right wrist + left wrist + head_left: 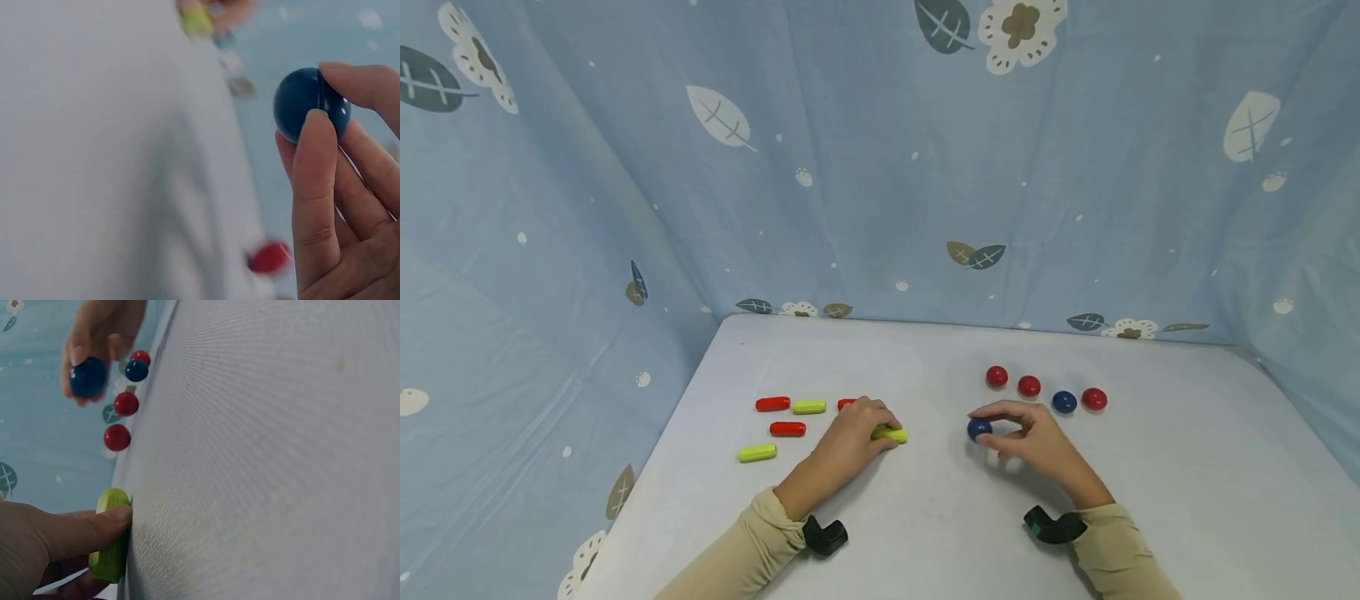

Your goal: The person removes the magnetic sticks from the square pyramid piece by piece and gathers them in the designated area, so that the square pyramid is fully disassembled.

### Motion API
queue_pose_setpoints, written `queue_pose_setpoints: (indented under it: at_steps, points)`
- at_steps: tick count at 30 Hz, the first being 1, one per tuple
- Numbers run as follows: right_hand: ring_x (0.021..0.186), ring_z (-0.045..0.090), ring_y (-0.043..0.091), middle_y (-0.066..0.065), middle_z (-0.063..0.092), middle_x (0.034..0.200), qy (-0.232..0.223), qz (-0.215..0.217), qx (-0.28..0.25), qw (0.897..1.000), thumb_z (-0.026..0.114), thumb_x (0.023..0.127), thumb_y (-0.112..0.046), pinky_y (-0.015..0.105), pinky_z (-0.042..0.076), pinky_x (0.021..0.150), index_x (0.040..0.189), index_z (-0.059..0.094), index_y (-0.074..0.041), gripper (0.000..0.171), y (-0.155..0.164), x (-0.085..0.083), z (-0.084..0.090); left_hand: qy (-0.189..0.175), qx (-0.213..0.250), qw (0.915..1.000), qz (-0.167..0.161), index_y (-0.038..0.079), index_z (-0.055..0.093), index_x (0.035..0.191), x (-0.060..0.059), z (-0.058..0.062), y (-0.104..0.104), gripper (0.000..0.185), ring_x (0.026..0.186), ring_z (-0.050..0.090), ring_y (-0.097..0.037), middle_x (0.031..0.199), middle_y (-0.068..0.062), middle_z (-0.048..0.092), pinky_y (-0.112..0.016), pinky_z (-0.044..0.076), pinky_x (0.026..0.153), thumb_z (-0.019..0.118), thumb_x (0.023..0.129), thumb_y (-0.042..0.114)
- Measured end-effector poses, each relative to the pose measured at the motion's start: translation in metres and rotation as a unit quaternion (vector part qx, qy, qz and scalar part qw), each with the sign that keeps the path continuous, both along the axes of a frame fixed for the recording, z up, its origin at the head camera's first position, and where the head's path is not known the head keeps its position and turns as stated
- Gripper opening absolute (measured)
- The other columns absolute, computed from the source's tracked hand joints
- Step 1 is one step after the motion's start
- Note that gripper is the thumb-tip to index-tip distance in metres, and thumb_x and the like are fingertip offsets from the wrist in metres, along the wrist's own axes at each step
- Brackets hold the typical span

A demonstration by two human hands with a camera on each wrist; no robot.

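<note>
A: What was nearest on the desk (925,533)?

B: Both forearms in tan sleeves, each with a dark wrist mount. Just beyond, the left hand (850,437) lay knuckles-up, its fingers (94,528) curled round a green capsule (891,434) that rested on the desk.

A: And the right hand (1033,437)?

B: It pinched a blue ball (979,429) between thumb and fingertips (315,187), near the desk's middle; the left wrist view showed the ball held clear of the desk.

A: What lay around them?

B: Left of the left hand, a second green capsule (756,452), then a red capsule (787,429). Farther back, another red capsule (772,404) beside a third green one (808,407). Behind the right hand, a row of balls: red (997,377), red (1029,386), blue (1064,402), red (1093,399). A blue leaf-print cloth (880,167) hung behind.
</note>
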State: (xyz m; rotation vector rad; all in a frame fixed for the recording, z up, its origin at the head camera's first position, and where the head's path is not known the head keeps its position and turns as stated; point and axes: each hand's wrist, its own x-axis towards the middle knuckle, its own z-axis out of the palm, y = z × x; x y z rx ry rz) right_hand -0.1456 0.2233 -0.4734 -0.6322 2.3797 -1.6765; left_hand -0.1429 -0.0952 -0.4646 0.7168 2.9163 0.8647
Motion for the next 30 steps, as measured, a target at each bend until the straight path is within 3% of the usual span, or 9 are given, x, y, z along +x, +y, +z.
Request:
queue_pose_setpoints:
  at_steps: [3, 7, 10, 16, 20, 26, 30]
  points:
    - [0.088, 0.071, 0.009, -0.008, 0.073, 0.119, 0.043, -0.083, 0.016, 0.995, 0.078, 0.092, -0.01, 0.031, 0.061, 0.065, 0.123, 0.072, -0.005, 0.033, 0.031, -0.003, 0.013, -0.002, 0.0, 1.0, -0.001, 0.016, 0.082, 0.103, 0.0, 0.0, 0.0, 0.02, 0.097, 0.062, -0.014, 0.102, 0.004, 0.075, -0.026, 0.053, 0.082, 0.086, 0.084, 0.017]
    - [0.097, 0.067, -0.001, -0.027, 0.069, 0.116, 0.078, -0.2, 0.045, 0.976, 0.077, 0.094, -0.014, 0.021, 0.057, 0.071, 0.127, 0.071, -0.004, 0.035, 0.073, -0.004, 0.023, -0.008, 0.001, 1.0, 0.001, 0.017, 0.082, 0.103, -0.001, 0.0, 0.0, 0.02, 0.098, 0.062, -0.014, 0.103, 0.004, 0.075, -0.027, 0.053, 0.083, 0.086, 0.084, 0.017]
    - [0.104, 0.063, -0.009, -0.031, 0.067, 0.117, 0.067, -0.265, 0.048, 0.961, 0.077, 0.094, -0.017, 0.019, 0.057, 0.068, 0.13, 0.068, -0.003, 0.04, 0.1, -0.005, 0.024, -0.005, 0.004, 1.0, 0.0, 0.016, 0.082, 0.103, -0.001, -0.001, 0.0, 0.019, 0.098, 0.062, -0.014, 0.102, 0.004, 0.075, -0.028, 0.053, 0.083, 0.086, 0.084, 0.017]
    - [0.101, 0.061, -0.014, -0.035, 0.064, 0.112, 0.014, -0.363, 0.052, 0.93, 0.078, 0.094, -0.028, 0.017, 0.056, 0.064, 0.135, 0.067, -0.009, 0.046, 0.14, -0.002, 0.012, 0.001, 0.006, 1.0, -0.002, 0.017, 0.082, 0.102, -0.001, -0.003, -0.001, 0.019, 0.097, 0.061, -0.014, 0.101, 0.004, 0.075, -0.027, 0.052, 0.082, 0.086, 0.084, 0.018]
    - [0.094, 0.062, -0.011, -0.034, 0.063, 0.108, -0.014, -0.393, 0.043, 0.919, 0.077, 0.094, -0.031, 0.015, 0.054, 0.063, 0.136, 0.067, -0.01, 0.048, 0.151, -0.002, 0.0, 0.004, 0.005, 1.0, -0.002, 0.017, 0.082, 0.102, -0.001, -0.004, -0.002, 0.019, 0.096, 0.061, -0.014, 0.101, 0.005, 0.075, -0.027, 0.052, 0.081, 0.086, 0.083, 0.017]
    - [0.074, 0.061, -0.001, -0.039, 0.056, 0.099, -0.049, -0.385, 0.099, 0.916, 0.076, 0.095, -0.037, 0.016, 0.053, 0.062, 0.138, 0.064, -0.008, 0.053, 0.157, -0.004, -0.022, 0.003, 0.004, 1.0, 0.001, 0.018, 0.082, 0.103, -0.001, -0.004, -0.001, 0.02, 0.097, 0.062, -0.014, 0.102, 0.005, 0.076, -0.026, 0.052, 0.082, 0.087, 0.083, 0.018]
    - [0.076, 0.06, -0.004, -0.039, 0.054, 0.101, -0.034, -0.38, 0.116, 0.917, 0.074, 0.096, -0.037, 0.016, 0.054, 0.062, 0.137, 0.063, -0.004, 0.055, 0.157, -0.005, -0.027, 0.004, 0.005, 1.0, 0.001, 0.017, 0.082, 0.103, -0.001, -0.004, -0.001, 0.02, 0.097, 0.062, -0.014, 0.103, 0.005, 0.076, -0.026, 0.051, 0.082, 0.087, 0.083, 0.018]
